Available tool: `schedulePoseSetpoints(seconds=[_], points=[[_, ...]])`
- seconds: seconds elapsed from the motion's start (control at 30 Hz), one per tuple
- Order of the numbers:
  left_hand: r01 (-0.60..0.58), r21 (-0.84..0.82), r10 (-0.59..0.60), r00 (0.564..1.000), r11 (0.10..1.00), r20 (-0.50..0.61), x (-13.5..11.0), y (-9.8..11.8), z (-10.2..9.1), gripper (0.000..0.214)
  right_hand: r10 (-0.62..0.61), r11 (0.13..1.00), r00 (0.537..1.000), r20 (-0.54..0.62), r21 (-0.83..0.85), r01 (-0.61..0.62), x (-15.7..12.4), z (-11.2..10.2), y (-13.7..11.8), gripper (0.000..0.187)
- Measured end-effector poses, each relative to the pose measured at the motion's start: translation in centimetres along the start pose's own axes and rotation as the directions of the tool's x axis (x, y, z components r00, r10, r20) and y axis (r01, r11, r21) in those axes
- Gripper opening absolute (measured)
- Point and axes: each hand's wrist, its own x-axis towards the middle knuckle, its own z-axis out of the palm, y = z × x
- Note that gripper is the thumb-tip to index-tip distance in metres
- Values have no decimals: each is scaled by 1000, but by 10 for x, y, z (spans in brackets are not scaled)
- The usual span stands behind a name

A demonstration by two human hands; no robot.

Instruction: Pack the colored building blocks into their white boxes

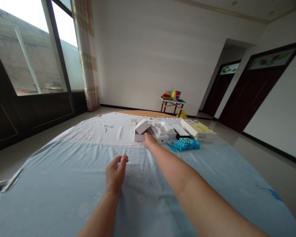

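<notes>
My left hand (pixel 115 172) hovers over the pale blue cloth, its fingers curled toward the thumb and nothing visible in them. Farther out, my right hand (pixel 150 141) is closed at the front right corner of an open white box (pixel 139 137); its fingertips are partly hidden there. A white lid (pixel 142 126) leans tilted on top of that box. Just right of the hand is another white box (pixel 162 139) with white pieces on it. A crocheted-looking blue piece (pixel 186 144) lies crumpled on the cloth nearby.
Farther right are a black-sided box with a white top (pixel 180 131) and a yellow patterned box (pixel 201 126). The table (pixel 71 184) wears a blue and white cloth. Beyond it, a small stand (pixel 174 101) holds colourful items near the wall. Windows are at left, doors at right.
</notes>
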Motion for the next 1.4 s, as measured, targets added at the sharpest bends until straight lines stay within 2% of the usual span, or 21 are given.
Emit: schedulePoseSetpoints(seconds=[0.17, 0.4, 0.6, 0.7, 0.8, 0.9, 1.0, 1.07, 1.13, 1.2, 1.3, 1.4], points=[[-2, 3, 2, 1000, 1000, -18, 0, 0, -1, 42, -90, 994, 996, -21, 57, 91, -15, -3, 10, 34], [5, 34, -2, 997, 999, -71, -1, -3, -3, 41, -298, 934, 953, -59, 188, 303, -86, -15, 48, 27], [-130, 102, 148, 968, 986, -203, 0, -8, -1, 40, -425, 845, 903, -69, 326, 423, -144, -34, 96, 17], [-181, 137, 207, 956, 974, -207, -1, -7, 2, 44, -458, 826, 887, -57, 343, 448, -162, -45, 115, 18], [-239, 157, 256, 961, 958, -102, -5, -4, 5, 46, -435, 836, 898, -65, 342, 430, -172, -50, 132, 20], [-263, 161, 252, 964, 951, 84, -13, 3, 8, 45, -382, 848, 920, -84, 364, 385, -174, -50, 148, 21], [-278, 183, 237, 947, 943, 217, -20, 9, 10, 43, -288, 823, 941, -177, 457, 337, -175, -52, 157, 26], [-298, 203, 249, 939, 933, 236, -22, 11, 11, 41, -198, 772, 940, -277, 548, 324, -176, -57, 158, 31], [-307, 227, 256, 940, 924, 227, -23, 13, 12, 41, -123, 710, 938, -324, 632, 311, -179, -62, 154, 37], [-308, 251, 258, 942, 918, 213, -23, 15, 13, 41, -92, 666, 947, -308, 688, 288, -182, -64, 147, 47], [-323, 284, 275, 941, 903, 196, -23, 17, 14, 40, -109, 656, 958, -264, 706, 269, -187, -61, 135, 65], [-337, 305, 291, 938, 891, 187, -25, 21, 14, 39, -136, 645, 958, -251, 711, 278, -188, -57, 128, 68]])
